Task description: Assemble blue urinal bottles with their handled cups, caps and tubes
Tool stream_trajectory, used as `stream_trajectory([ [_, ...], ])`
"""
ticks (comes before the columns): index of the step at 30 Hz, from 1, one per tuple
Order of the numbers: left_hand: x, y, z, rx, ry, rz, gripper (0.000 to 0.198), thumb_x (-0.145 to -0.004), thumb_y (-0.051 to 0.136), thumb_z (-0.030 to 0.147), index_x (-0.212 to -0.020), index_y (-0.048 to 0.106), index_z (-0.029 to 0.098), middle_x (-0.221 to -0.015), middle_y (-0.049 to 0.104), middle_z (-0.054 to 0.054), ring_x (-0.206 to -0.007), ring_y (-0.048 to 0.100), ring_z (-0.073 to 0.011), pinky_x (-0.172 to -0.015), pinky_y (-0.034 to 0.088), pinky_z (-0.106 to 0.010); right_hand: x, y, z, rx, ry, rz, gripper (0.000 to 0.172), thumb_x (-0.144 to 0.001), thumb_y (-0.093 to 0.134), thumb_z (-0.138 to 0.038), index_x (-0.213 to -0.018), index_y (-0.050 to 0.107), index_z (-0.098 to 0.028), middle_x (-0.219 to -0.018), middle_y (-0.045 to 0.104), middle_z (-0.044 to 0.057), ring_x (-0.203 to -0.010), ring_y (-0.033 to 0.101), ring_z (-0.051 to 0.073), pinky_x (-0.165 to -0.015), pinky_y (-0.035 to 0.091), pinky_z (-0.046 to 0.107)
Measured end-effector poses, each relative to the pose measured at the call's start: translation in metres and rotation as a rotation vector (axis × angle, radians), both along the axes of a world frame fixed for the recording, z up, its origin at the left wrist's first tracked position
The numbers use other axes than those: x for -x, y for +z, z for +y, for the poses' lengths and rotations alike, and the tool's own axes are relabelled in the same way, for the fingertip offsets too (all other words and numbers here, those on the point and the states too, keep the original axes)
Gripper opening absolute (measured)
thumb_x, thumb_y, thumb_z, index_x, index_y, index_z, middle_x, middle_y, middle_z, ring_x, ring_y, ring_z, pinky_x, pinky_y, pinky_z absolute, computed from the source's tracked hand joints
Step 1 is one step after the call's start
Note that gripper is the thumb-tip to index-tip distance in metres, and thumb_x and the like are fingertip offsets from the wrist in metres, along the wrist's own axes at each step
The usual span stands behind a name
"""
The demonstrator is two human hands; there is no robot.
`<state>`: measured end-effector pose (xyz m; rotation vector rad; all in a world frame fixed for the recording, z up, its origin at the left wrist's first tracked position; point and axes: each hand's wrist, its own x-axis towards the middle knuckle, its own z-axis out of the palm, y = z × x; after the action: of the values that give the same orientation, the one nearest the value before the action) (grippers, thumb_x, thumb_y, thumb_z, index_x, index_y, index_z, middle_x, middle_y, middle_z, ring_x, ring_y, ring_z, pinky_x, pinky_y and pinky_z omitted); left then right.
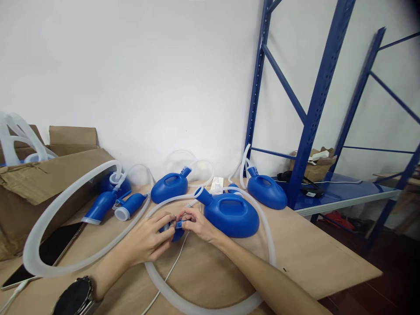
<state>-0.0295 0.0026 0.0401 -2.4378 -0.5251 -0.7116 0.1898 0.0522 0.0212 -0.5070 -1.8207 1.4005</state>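
My left hand (152, 236) is closed around a small blue plastic fitting (178, 235), mostly hidden behind my fingers. From the right, the thumb and fingertips of my right hand (198, 225) pinch the blue tab on the same fitting. Just behind my right hand sits a blue urinal bottle (231, 216) with a moulded handle, its open neck angled up to the left. A translucent corrugated hose (271, 245) loops around it and passes under my right forearm. Another long hose (34, 236) curves across the table on the left.
Similar blue bottles (169, 188) (267, 192) stand farther back. Two blue funnel-shaped heads (101, 205) (131, 205) lie beside a cardboard box (49, 183) filled with hoses. A phone (46, 251), a white cable (175, 264) and a power strip (217, 184) rest on the wooden table (305, 253). Blue shelving (316, 100) rises at right.
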Motion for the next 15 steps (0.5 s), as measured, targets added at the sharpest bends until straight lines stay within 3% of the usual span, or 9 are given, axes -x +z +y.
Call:
stream_trajectory([
  [7, 0.006, -0.007, 0.008, -0.101, -0.003, -0.037, 0.026, -0.09, 0.051, 0.012, -0.113, 0.063, 0.017, -0.124, 0.067, -0.019, -0.118, 0.063, -0.0303, -0.09, 0.06, -0.041, 0.006, 0.002, 0.0, -0.014, -0.219, 0.031, 0.037, -0.067, 0.085, -0.046, -0.087, 0.069, -0.019, -0.067, 0.061, -0.005, -0.067, 0.058, 0.013, -0.07, 0.049, 0.027],
  [12, 0.002, -0.013, 0.007, -0.107, -0.002, -0.099, 0.041, -0.089, 0.052, 0.005, -0.126, 0.062, 0.019, -0.132, 0.065, -0.021, -0.129, 0.058, -0.0322, -0.099, 0.057, -0.048, 0.006, -0.002, 0.004, -0.025, -0.254, 0.091, 0.038, -0.064, 0.089, -0.049, -0.08, 0.071, -0.019, -0.074, 0.068, -0.001, -0.071, 0.062, 0.015, -0.073, 0.053, 0.029],
  [15, -0.001, -0.018, 0.005, -0.055, -0.048, -0.212, 0.043, -0.091, 0.055, 0.005, -0.131, 0.062, 0.02, -0.136, 0.064, -0.02, -0.131, 0.058, -0.0305, -0.104, 0.054, -0.047, 0.005, -0.002, 0.006, -0.064, -0.249, 0.11, 0.037, -0.068, 0.087, -0.05, -0.08, 0.072, -0.019, -0.08, 0.07, 0.001, -0.077, 0.065, 0.017, -0.08, 0.054, 0.032],
])
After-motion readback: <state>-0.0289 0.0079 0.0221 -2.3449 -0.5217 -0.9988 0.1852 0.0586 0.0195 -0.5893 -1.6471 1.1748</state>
